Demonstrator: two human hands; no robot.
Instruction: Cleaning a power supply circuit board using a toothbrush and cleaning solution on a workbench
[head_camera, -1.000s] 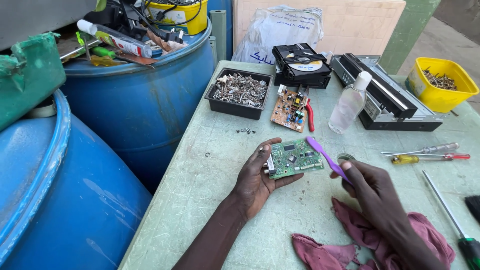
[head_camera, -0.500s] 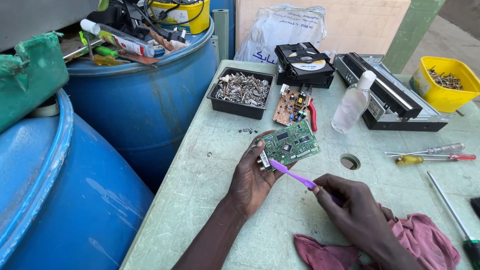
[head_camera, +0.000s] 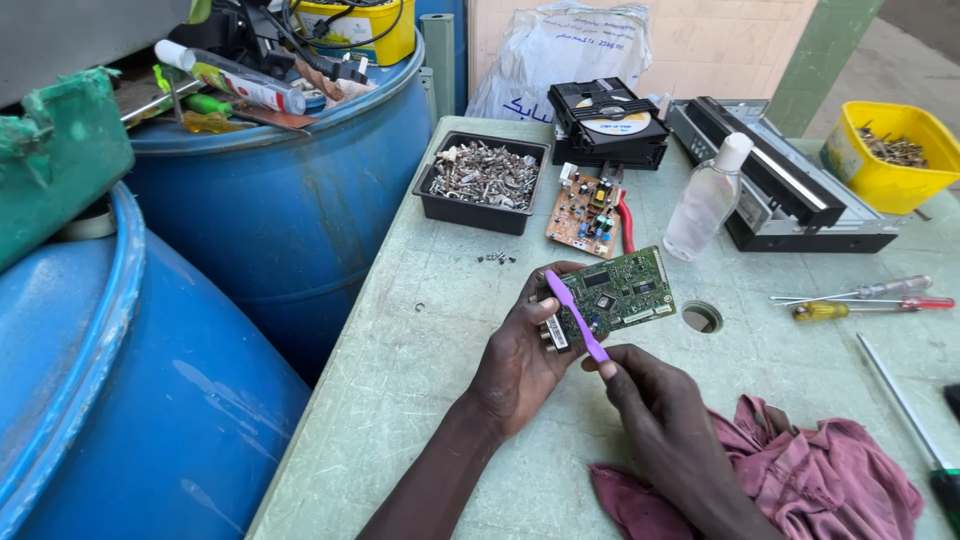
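Observation:
My left hand grips a green circuit board by its left edge, holding it tilted just above the pale green table. In my right hand is a purple toothbrush; its head lies against the board's left end. A crumpled pink rag lies under my right wrist.
A black tray of screws, a brown circuit board, a clear bottle, a disc drive, a black player chassis and a yellow tub stand at the back. Screwdrivers lie at right. Blue barrels stand at left.
The brush has moved from the board's right side, down toward me, then up onto its left end. The board shifted slightly toward the right.

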